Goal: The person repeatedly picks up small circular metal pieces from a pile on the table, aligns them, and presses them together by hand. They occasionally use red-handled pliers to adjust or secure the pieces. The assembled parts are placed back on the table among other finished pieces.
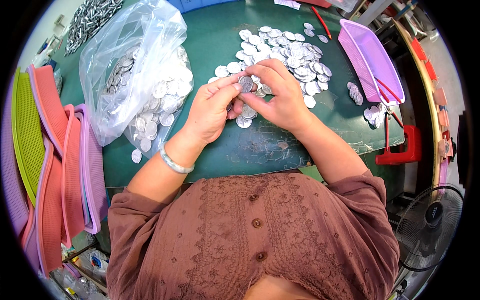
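A round, silvery metal disc [245,83] is being pinched by left hand [210,106] and right hand [283,97]. Light, stiff, rim-gripped handling is being expected.

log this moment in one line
left hand: holding round silver-coloured disc | right hand: holding same disc | on green tabletop: pile of similar discs, clear plastic bag with discs

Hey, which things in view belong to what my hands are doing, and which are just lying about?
Seemingly in use:
silver disc, at the fingertips of your left hand and right hand
loose disc pile on the green table
clear bag holding more discs

Apparently just lying about:
stacked baskets, left
red stool, right
fan, lower right
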Motion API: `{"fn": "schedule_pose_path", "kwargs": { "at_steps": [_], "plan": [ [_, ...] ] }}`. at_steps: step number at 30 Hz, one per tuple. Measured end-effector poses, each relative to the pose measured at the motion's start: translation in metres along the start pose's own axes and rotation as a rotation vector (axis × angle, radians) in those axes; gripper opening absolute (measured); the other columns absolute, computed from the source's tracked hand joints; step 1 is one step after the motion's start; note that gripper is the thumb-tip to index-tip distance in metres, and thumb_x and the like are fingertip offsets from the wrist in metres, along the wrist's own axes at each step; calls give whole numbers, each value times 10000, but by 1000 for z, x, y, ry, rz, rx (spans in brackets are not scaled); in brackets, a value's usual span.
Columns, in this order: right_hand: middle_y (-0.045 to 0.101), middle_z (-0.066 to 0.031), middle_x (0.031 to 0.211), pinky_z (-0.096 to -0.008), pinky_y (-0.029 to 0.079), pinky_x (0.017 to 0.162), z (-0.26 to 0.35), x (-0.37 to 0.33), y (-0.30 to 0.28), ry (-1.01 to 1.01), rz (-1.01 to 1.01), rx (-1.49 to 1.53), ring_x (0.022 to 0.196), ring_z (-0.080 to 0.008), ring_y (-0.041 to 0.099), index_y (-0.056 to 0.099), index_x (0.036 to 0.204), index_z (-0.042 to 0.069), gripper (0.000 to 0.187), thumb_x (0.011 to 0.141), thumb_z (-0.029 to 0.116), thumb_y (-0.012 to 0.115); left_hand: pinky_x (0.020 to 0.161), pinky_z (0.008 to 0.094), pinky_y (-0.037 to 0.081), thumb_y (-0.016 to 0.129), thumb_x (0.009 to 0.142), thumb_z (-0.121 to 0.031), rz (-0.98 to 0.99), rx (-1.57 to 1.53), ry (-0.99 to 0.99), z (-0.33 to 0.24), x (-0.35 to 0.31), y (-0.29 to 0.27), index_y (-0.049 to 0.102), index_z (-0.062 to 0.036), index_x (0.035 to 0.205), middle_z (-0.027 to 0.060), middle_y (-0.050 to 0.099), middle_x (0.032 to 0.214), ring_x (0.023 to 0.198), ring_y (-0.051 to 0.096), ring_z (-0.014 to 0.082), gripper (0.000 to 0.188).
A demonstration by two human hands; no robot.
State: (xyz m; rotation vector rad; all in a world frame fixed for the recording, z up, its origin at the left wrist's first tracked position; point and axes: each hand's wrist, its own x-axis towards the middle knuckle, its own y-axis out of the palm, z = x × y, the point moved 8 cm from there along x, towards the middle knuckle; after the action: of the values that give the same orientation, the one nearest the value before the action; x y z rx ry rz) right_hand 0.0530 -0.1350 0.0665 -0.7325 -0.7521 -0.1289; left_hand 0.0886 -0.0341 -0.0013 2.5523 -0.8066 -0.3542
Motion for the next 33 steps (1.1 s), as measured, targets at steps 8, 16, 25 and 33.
{"fn": "schedule_pose_path", "kwargs": {
  "at_steps": [8,16,25,33],
  "plan": [
    [547,-71,819,-283,464,555,2,0,0,10,-16,10,619,-160,567,573,889,33,285,632,78,685,464,188,323,429,855,-111,18,-18,-33,0,0,1,567,26,1037,21,578,751,546,448,64,267],
    [550,-82,770,-300,460,543,-2,-2,-1,54,-11,-36,632,-216,575,566,878,29,272,636,84,677,450,199,296,421,871,-144,60,10,-9,3,1,1,577,44,989,40,581,742,509,412,83,272],
    [555,-90,772,-301,462,530,-2,-3,0,90,11,-44,602,-217,581,558,877,23,276,640,96,680,423,197,303,479,863,-120,28,-37,-29,4,2,-1,577,-11,842,9,517,621,494,452,73,149],
    [563,-91,762,-298,465,526,-1,-4,0,90,14,-46,583,-212,582,559,860,22,267,637,103,682,431,193,298,450,878,-163,51,1,-40,5,3,0,579,6,872,35,565,721,501,434,72,213]
  ]
}}
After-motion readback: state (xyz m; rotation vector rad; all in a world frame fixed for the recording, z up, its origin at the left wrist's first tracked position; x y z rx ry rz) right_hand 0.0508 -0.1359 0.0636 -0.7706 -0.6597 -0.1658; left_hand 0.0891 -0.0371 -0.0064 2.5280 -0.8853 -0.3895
